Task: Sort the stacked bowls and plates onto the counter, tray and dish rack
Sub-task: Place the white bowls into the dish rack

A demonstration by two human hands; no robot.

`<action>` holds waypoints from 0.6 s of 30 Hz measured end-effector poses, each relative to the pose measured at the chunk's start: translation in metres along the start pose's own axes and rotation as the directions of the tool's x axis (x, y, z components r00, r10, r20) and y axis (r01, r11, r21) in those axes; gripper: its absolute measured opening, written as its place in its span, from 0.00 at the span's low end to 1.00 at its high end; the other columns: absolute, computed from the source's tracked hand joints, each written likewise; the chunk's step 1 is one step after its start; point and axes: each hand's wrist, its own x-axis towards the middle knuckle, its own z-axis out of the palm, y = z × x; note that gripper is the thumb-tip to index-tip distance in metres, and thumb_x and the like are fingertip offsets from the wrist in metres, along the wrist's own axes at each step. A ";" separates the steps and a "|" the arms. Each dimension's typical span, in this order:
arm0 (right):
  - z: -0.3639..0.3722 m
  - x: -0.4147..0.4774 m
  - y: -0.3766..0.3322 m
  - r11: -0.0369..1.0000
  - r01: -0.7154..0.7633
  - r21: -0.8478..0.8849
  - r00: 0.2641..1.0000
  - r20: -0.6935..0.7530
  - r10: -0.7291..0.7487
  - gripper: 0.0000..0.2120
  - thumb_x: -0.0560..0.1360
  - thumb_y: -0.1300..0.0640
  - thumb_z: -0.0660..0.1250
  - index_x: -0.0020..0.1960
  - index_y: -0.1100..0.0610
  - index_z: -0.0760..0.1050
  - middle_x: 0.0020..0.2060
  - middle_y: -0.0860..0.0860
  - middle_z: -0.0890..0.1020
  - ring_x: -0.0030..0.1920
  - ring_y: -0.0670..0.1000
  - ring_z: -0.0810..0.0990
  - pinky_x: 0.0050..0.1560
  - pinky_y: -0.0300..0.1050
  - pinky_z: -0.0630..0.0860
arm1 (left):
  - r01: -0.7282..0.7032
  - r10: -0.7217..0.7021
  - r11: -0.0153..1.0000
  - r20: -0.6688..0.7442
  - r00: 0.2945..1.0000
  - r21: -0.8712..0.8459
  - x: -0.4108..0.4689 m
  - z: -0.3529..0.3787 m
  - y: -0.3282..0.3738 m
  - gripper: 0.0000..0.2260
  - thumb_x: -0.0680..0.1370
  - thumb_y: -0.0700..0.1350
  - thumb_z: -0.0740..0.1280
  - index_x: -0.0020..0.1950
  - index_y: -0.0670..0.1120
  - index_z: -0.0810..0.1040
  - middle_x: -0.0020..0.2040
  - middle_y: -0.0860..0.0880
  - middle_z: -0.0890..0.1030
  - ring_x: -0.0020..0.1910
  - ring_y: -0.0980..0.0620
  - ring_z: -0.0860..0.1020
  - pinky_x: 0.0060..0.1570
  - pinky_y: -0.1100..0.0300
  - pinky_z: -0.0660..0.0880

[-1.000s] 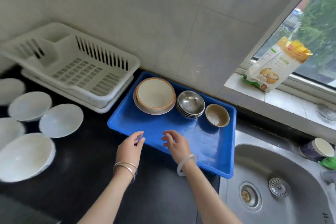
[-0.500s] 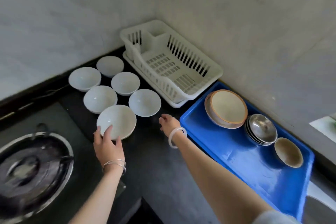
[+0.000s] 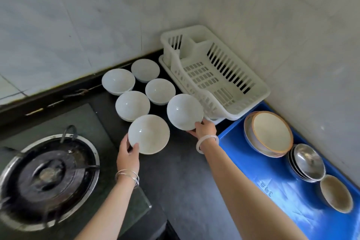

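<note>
A dark stone counter [image 3: 187, 191] carries a round gas burner [image 3: 48, 179] at left and a long blue plastic tray [image 3: 253, 177] at right, which holds a tan-rimmed plate stack [image 3: 269, 132], nested steel bowls [image 3: 307, 161] and a small beige bowl [image 3: 336, 193]. A white slotted dish rack [image 3: 218, 76] sits in the corner. Four white ceramic bowls [image 3: 132, 105] rest beside it. The left hand [image 3: 127, 154] grips a near white bowl [image 3: 149, 134]; the right hand [image 3: 203, 128] grips a tilted white bowl [image 3: 185, 112].
</note>
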 end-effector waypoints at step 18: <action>0.048 -0.062 -0.004 0.806 0.155 -0.571 0.987 0.121 -0.104 0.08 0.71 0.61 0.65 0.34 0.54 0.75 0.29 0.50 0.81 0.38 0.51 0.85 0.38 0.41 0.78 | 0.248 -0.213 0.955 0.204 0.955 -0.161 0.016 -0.018 0.023 0.13 0.78 0.48 0.61 0.62 0.49 0.71 0.56 0.47 0.75 0.54 0.44 0.74 0.57 0.53 0.71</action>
